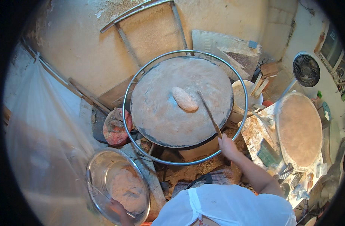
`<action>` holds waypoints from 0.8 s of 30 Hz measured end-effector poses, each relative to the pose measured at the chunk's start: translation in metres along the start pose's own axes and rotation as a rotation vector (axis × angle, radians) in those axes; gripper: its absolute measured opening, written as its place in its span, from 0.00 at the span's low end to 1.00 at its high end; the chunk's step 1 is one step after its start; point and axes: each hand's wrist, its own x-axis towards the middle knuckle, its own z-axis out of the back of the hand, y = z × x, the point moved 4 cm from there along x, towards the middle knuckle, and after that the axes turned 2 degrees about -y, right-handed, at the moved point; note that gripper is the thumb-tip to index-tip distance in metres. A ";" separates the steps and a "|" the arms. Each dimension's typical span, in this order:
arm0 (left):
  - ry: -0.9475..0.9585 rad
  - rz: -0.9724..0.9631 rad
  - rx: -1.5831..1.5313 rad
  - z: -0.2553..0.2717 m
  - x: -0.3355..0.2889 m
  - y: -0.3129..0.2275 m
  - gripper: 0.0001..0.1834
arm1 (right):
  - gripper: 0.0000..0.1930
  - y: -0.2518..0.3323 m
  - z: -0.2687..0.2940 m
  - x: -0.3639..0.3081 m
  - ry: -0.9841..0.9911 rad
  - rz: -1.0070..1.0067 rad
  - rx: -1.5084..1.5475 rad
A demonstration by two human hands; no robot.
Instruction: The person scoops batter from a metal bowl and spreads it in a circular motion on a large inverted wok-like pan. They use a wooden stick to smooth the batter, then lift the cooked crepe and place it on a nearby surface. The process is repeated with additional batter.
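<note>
My right hand (227,146) is closed round the near end of a long, narrow wooden stick (210,113). Its far tip lies just right of an oval lump of dough (184,99) on a large round griddle (157,120). A pale, thin layer covers most of the griddle's surface. At lower left, my left hand (118,207) is closed on a thin rod-like tool (99,190) over a wide metal basin (92,162). Inside that basin sits a big pinkish-beige mass of dough (128,190). The tool's full shape is hard to make out.
A metal ring (126,116) surrounds the griddle. Right of it stand a white bucket (237,92) and a cluttered table (251,139) with an oval board (299,130). Plastic sheeting (48,150) hangs left. A red bundle (117,127) and a fan (306,69) are also here.
</note>
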 end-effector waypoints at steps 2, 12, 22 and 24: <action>0.171 0.199 -0.279 -0.027 -0.005 -0.056 0.21 | 0.19 0.019 -0.011 -0.020 0.061 -0.001 0.002; 0.830 0.225 -0.639 -0.127 -0.097 -0.275 0.21 | 0.17 -0.004 -0.003 0.002 0.037 -0.028 -0.009; 1.376 0.571 -0.775 -0.253 -0.163 -0.411 0.21 | 0.20 0.014 0.022 0.051 0.088 0.191 -0.088; 1.396 0.588 -0.759 -0.271 -0.165 -0.420 0.21 | 0.19 0.007 0.023 0.033 0.099 0.040 -0.050</action>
